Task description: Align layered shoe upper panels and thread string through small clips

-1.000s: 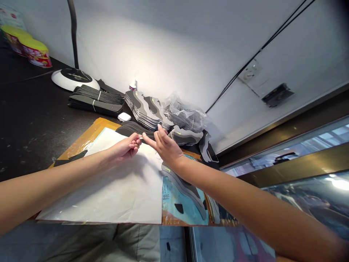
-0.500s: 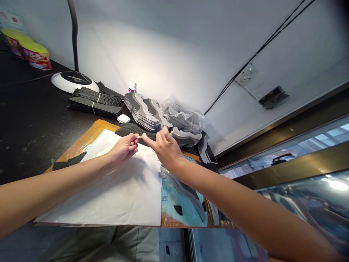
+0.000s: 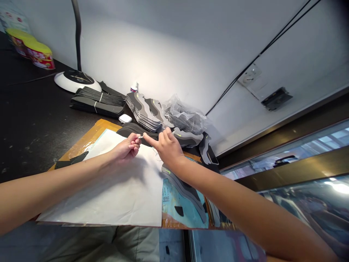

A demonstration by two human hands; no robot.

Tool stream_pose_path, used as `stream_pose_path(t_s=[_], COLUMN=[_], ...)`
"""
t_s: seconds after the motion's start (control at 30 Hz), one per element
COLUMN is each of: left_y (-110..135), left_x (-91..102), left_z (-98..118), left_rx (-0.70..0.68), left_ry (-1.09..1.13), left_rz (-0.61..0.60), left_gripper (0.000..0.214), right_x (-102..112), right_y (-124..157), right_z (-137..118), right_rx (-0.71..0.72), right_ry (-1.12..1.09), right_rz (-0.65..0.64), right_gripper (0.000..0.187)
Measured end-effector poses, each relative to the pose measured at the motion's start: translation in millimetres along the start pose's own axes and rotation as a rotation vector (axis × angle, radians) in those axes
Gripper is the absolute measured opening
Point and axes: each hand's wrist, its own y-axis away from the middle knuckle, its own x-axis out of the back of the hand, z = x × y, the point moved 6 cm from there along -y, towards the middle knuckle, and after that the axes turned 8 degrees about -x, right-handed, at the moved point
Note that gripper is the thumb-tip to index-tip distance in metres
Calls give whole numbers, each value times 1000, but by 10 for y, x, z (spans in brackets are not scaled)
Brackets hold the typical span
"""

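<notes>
My left hand (image 3: pixel 128 147) is closed in a pinch over a white paper sheet (image 3: pixel 117 200). A small, pale, shiny object (image 3: pixel 140 137) sticks out from its fingertips, too small to name. My right hand (image 3: pixel 167 145) meets the object's far end with its index fingertip; the other fingers are bent and the thumb is hidden. Thin pale strands (image 3: pixel 156 155) hang by my right hand. Beyond both hands lies a fan of dark cut pieces (image 3: pixel 135 130). Below my right wrist, a grey wavy shoe piece (image 3: pixel 185 189) with a yellow-green mark rests on a blue sheet (image 3: pixel 170 207).
Behind are banded dark strips (image 3: pixel 96 103), stacked grey shoe pieces (image 3: pixel 143 112), a plastic bag (image 3: pixel 185 114), a white case (image 3: pixel 125 118) and a small bottle (image 3: pixel 134 87). A lamp base (image 3: pixel 77 80) stands left, near red tubs (image 3: pixel 40 56). A metal-framed window (image 3: pixel 286 173) borders the right.
Both hands hold nearly the same pose around the small object, which shows slightly more between the fingertips. The whole view has shifted a little.
</notes>
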Motion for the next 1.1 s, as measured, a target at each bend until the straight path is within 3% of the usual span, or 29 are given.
stream_pose_path(t_s=[0.2,0.37,0.5,0.6,0.7,0.87,0.97,1.1], left_y=[76,157,265,323,284,274,322,357], left_x=[-70,-120,-184,-236,-252,-296,-342,-363], left_z=[-17,-48,-114,-141,-66,60,105,143], left_rx=[-20,14,95,73,-39,-218,-331,-421], left_ry=[-116,-293,-543,-733,-751,-828,-916,-966], left_rz=[-70,-201,-466,-666,-634,-589,-601,-541], left_gripper=[29,37,32,28,27,21,20,23], right_x=[26,50,33,50,75,15,-91,-270], right_y=[42,87,141,194,233,306,334,365], right_z=[80,209,239,173,109,64,20,-114], right_rx=[111,354,559,611,517,269,122,-45], right_ry=[-27,-163,-411,-549,-710,-1214,-1532,-2007], right_rz=[-4,7,-59,-113,-151,-227,-302,-591], right_gripper=[69,60,51,36,25,4,25,33])
